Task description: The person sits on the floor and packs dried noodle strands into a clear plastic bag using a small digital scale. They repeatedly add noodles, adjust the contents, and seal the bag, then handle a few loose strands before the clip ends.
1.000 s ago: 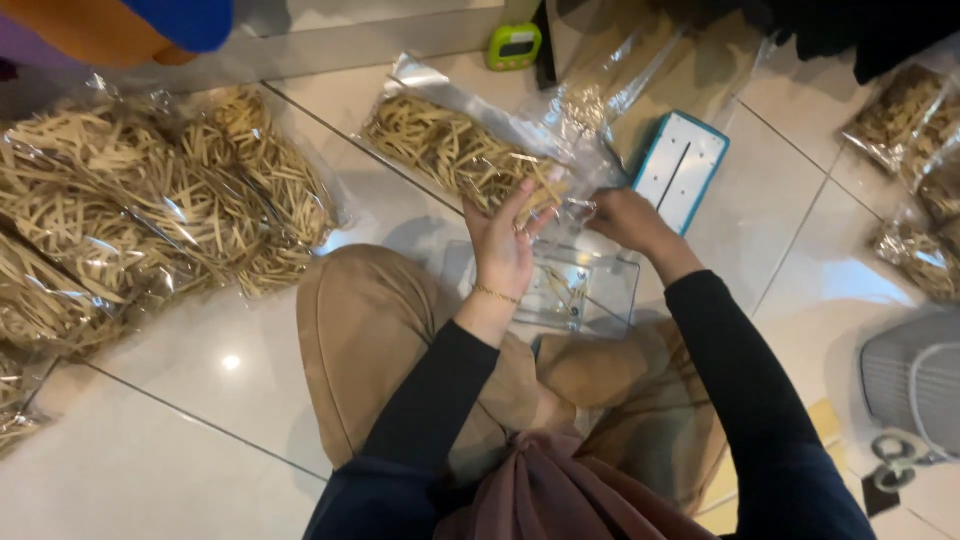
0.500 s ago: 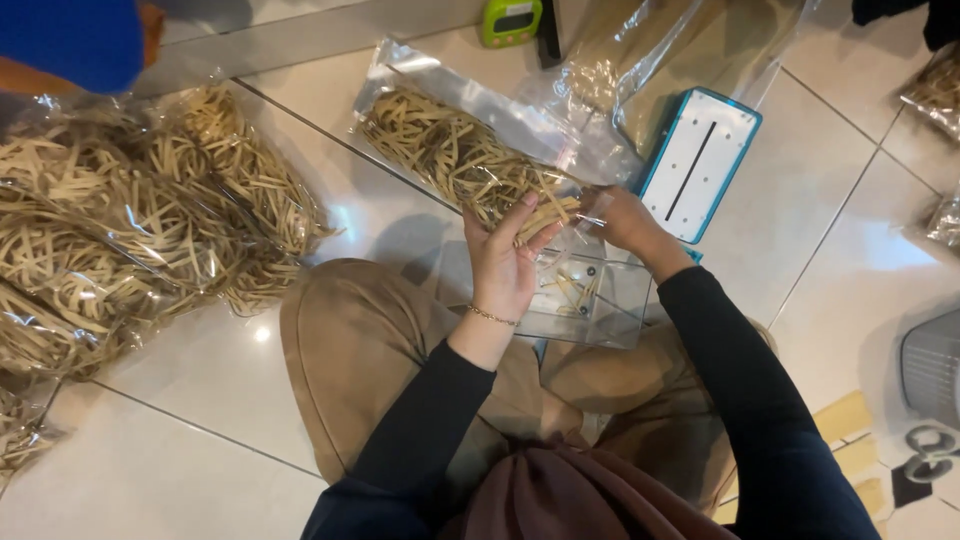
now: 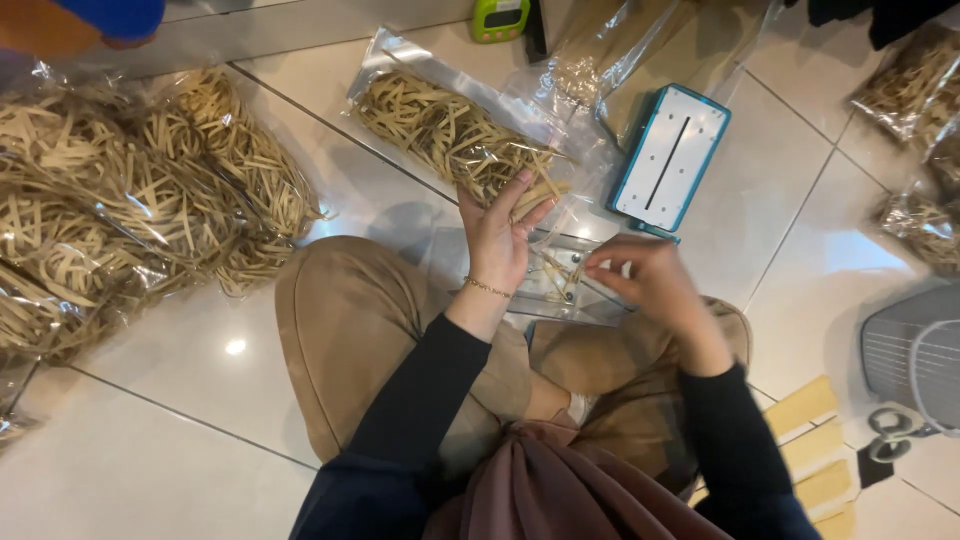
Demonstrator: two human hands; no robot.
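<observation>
The left hand (image 3: 497, 240) is raised, palm toward the person, fingers half curled around a few pale strips (image 3: 538, 196) pinched at the fingertips. The right hand (image 3: 640, 275) is beside it, fingers bunched; whether it grips a strip cannot be told. Both hands hover above a small clear bag (image 3: 560, 285) lying on the floor (image 3: 150, 470) just in front of the crossed legs; only a few strips show inside it, so filling appears to be at an early stage. Directly beyond the hands lies an open clear bag of strips (image 3: 440, 125), still well stocked, which appears to be the supply. To its right, a white block with a blue rim (image 3: 670, 155) lies flat on the floor, untouched. Toward the left edge of the floor a heap of filled bags (image 3: 120, 220) is stacked; further filled bags (image 3: 915, 85) lie at the right edge. A green device (image 3: 500, 18) stands at the far edge. Judged from this layout, many bags are done, and one is in hand.
</observation>
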